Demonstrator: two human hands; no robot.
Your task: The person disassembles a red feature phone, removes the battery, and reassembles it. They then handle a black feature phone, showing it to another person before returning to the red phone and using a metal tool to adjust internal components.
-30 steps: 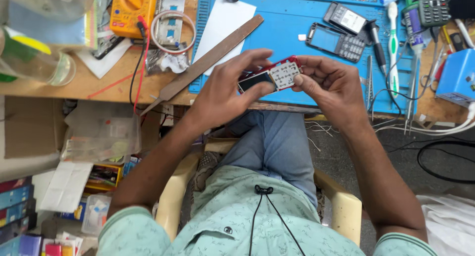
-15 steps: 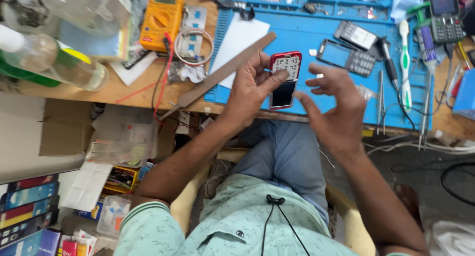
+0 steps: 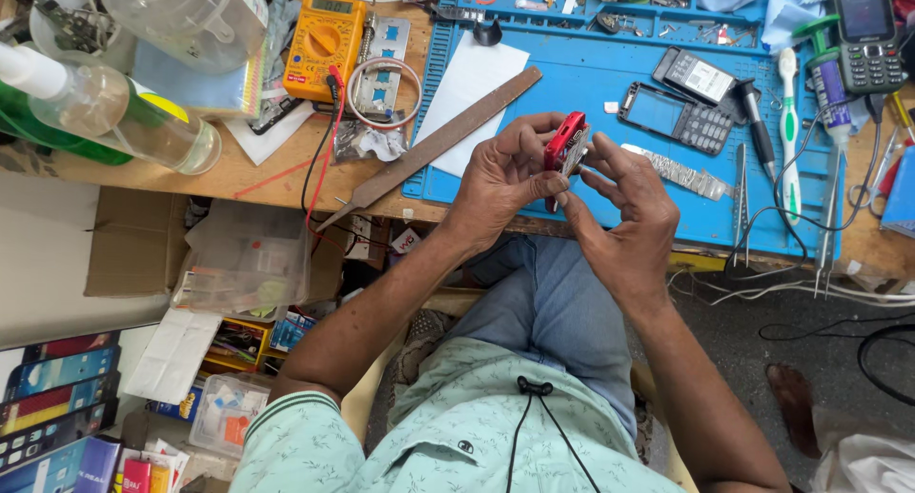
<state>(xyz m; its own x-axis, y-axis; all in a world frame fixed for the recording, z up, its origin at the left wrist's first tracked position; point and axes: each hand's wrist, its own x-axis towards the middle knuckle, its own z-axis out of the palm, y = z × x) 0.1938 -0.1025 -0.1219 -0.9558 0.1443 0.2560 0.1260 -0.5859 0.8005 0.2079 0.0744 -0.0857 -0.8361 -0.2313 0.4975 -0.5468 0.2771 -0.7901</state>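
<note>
My left hand (image 3: 500,183) grips a small red phone body (image 3: 562,145), turned edge-on to the camera above the front edge of the blue work mat (image 3: 610,93). My right hand (image 3: 624,207) is at its right side, fingertips pinching the phone's edge. Both hands hover over my lap in front of the wooden bench.
On the mat lie a long metal file (image 3: 438,145), a white paper sheet (image 3: 472,83), two opened phone parts (image 3: 672,117), a foil strip (image 3: 681,174), tweezers and a white toothbrush (image 3: 789,121). A yellow multimeter (image 3: 324,40), clear bottle (image 3: 114,112) and jug stand left. Boxes crowd the floor left.
The red phone has turned from face-up to edge-on. My right hand, open beside it half a second ago, has closed in on its right edge. The camera view shifted slightly.
</note>
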